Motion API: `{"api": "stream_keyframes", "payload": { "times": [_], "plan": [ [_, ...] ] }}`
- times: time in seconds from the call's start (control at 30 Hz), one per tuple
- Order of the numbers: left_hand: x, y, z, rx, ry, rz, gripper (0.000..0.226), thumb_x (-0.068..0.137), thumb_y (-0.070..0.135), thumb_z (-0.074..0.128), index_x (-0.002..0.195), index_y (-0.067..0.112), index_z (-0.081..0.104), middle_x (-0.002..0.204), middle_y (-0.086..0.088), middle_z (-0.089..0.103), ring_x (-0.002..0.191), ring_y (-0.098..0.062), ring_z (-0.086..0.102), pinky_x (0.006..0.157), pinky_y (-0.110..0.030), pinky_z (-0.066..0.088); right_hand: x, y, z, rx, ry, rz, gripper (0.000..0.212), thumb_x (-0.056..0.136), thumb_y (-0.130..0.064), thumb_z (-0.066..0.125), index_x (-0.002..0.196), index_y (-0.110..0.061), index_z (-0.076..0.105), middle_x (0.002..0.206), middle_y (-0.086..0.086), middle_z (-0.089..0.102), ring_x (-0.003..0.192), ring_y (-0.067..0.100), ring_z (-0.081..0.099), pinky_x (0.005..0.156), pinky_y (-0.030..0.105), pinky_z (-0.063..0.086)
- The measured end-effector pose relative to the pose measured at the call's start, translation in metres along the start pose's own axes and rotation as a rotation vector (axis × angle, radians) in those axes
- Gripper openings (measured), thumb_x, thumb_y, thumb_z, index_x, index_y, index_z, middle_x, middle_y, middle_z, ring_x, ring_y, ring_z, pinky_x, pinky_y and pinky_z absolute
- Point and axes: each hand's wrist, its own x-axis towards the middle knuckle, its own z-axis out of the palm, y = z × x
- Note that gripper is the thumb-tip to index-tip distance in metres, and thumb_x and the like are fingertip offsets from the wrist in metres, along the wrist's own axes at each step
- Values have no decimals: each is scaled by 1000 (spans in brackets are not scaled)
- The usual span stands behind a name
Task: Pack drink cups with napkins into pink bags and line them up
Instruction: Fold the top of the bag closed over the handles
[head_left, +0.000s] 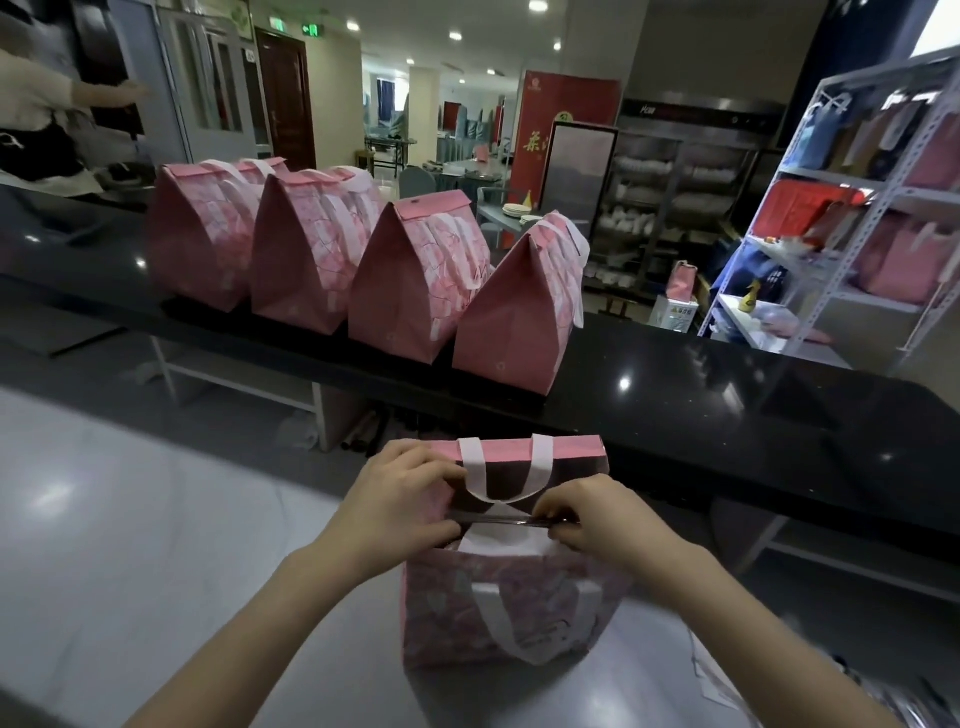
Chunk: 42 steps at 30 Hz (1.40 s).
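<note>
A pink patterned bag (511, 608) with white handles stands on the grey counter in front of me, its top flap raised. My left hand (402, 506) grips the left side of the bag's mouth. My right hand (597, 519) pinches the right side of the mouth, pressing the edges together. Something white shows just inside the opening; whether it is a napkin or a cup I cannot tell. Several closed pink bags (415, 280) stand in a row on the black raised ledge (727, 405) behind.
A grey metal shelf (852, 223) with red, pink and blue bags stands at the right. A person's arm (67, 98) shows at the far left behind the ledge. Clear wrapping lies at the counter's lower right corner (831, 691).
</note>
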Motion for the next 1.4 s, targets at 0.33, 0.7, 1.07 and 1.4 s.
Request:
{"api": "stream_keyframes", "payload": {
  "times": [0.33, 0.7, 1.07, 1.4],
  "plan": [
    [-2, -7, 1, 47, -3, -88, 33, 80, 31, 69, 113, 30, 68, 133, 15, 50, 131, -9, 35, 109, -34, 34, 13, 19, -1, -111, 154, -210, 44, 89, -37, 63, 132, -27, 56, 137, -10, 52, 125, 12, 44, 105, 28, 36],
    [8, -9, 0, -43, -50, -143, 53, 87, 32, 66, 137, 34, 48, 157, 13, 20, 147, -10, 9, 118, -32, 18, 40, 38, -11, -266, 359, -155, 47, 89, -20, 60, 135, -23, 52, 135, -2, 53, 123, 23, 46, 103, 35, 38],
    [10, -10, 11, -233, 9, -240, 56, 78, 24, 73, 129, 36, 53, 118, 20, 56, 114, 4, 50, 101, -26, 44, 29, 58, -24, 324, 153, -43, 24, 97, -16, 53, 111, -24, 70, 101, -13, 65, 96, 9, 63, 75, 7, 44],
    [18, -5, 15, -222, 136, -257, 21, 69, 8, 78, 79, 25, 70, 77, 13, 65, 79, -2, 60, 70, -24, 51, 7, 71, -29, 241, -187, -127, 96, 53, -52, 86, 138, -41, 43, 131, -26, 39, 119, -5, 40, 102, 18, 37]
  ]
}}
